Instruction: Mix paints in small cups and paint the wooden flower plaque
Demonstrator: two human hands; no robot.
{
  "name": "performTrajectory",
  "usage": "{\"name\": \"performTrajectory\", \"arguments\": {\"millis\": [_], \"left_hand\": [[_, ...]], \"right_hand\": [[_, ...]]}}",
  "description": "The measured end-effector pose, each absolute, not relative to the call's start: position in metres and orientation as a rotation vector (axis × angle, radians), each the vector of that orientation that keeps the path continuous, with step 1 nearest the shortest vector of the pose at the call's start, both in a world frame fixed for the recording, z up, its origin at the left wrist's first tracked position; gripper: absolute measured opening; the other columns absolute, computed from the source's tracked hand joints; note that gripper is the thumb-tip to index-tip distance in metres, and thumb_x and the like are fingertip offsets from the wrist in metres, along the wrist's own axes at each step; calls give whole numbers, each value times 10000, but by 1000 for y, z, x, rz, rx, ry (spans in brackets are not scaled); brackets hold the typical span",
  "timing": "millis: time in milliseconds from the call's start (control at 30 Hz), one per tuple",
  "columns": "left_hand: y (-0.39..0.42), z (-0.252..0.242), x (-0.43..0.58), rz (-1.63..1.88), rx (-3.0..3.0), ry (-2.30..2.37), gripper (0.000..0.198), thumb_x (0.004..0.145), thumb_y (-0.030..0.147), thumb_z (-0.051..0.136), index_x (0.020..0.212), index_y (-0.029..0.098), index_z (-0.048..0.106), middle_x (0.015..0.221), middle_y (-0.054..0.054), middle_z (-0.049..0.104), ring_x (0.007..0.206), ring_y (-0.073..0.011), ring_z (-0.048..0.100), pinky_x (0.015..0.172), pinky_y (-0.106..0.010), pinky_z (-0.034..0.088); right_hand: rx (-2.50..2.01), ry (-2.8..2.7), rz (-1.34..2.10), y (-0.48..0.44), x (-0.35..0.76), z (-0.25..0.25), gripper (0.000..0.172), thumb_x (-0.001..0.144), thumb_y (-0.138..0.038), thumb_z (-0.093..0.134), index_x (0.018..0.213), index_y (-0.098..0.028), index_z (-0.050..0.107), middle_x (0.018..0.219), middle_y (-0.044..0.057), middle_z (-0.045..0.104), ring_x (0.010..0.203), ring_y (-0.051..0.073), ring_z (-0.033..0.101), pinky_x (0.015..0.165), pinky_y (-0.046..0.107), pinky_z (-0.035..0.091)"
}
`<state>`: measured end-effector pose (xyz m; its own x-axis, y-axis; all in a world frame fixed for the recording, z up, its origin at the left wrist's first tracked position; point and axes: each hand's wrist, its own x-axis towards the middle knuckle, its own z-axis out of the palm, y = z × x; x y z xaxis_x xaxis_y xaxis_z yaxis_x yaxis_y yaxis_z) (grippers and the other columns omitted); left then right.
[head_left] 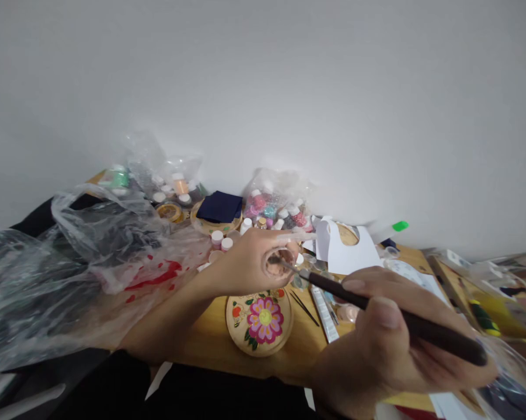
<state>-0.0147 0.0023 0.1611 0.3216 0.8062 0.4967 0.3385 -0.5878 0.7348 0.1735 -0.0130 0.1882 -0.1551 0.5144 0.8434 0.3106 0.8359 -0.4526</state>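
Observation:
My left hand (241, 262) is closed around a small clear cup (269, 269), tilted so its mouth faces me, with a pinkish-brown substance inside. A whitish translucent strip (304, 235) sticks out past the fingers of that hand; whether they grip it I cannot tell. Between the thumb and fingers of my right hand (389, 344) is a dark-handled paintbrush (433, 332), its tip at the cup's mouth. Below my left hand lies a round wooden disc (237, 332) painted with a pink flower, orange spots and green leaves.
Clear plastic bags (22, 291) cover the left side, one with red marks. Bagged jars (298, 216) stand along the wall, near a folded dark blue cloth (219, 206). Thin brushes (304, 308), a white paper cut-out (350, 256) and a green-capped tube (399, 226) lie rightward.

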Motion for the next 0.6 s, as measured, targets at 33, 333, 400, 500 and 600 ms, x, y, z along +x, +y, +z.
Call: {"name": "performTrajectory", "arguments": {"millis": [33, 333, 400, 500, 600], "left_hand": [[2, 161, -15, 1221, 2091, 1012, 105, 748, 135, 638, 716, 180, 549, 629, 44, 584, 586, -86, 522, 567, -198, 398], [4, 159, -15, 1233, 2091, 1002, 149, 726, 110, 674, 696, 175, 543, 634, 53, 574, 592, -74, 521, 575, -182, 393], [4, 159, -15, 1212, 2088, 1005, 140, 727, 110, 669, 697, 176, 550, 646, 48, 588, 601, -80, 530, 585, -189, 401], [3, 158, -14, 1227, 2038, 1016, 102, 734, 144, 666, 720, 180, 572, 686, 33, 625, 629, -98, 554, 595, -205, 417], [3, 157, -14, 1228, 2020, 1025, 90, 734, 152, 663, 735, 181, 578, 702, 26, 637, 639, -104, 564, 596, -207, 423]], "right_hand": [[-639, -1741, 200, -13, 173, 189, 118, 826, -99, 610, 782, -197, 659, 654, 1, 667, 554, 162, 648, 525, 323, 562], [-564, -1722, 169, -8, 174, 190, 130, 818, -85, 641, 767, -203, 658, 625, -15, 650, 541, 145, 634, 487, 298, 535], [-572, -1721, 166, -8, 174, 189, 126, 827, -101, 636, 759, -206, 654, 618, -12, 647, 537, 148, 633, 488, 306, 541], [-580, -1730, 176, -8, 172, 188, 118, 835, -110, 631, 766, -203, 653, 637, -7, 659, 537, 147, 637, 479, 300, 535], [-563, -1727, 174, -9, 171, 188, 120, 836, -95, 628, 783, -199, 654, 640, -16, 657, 538, 137, 634, 485, 291, 532]]}}
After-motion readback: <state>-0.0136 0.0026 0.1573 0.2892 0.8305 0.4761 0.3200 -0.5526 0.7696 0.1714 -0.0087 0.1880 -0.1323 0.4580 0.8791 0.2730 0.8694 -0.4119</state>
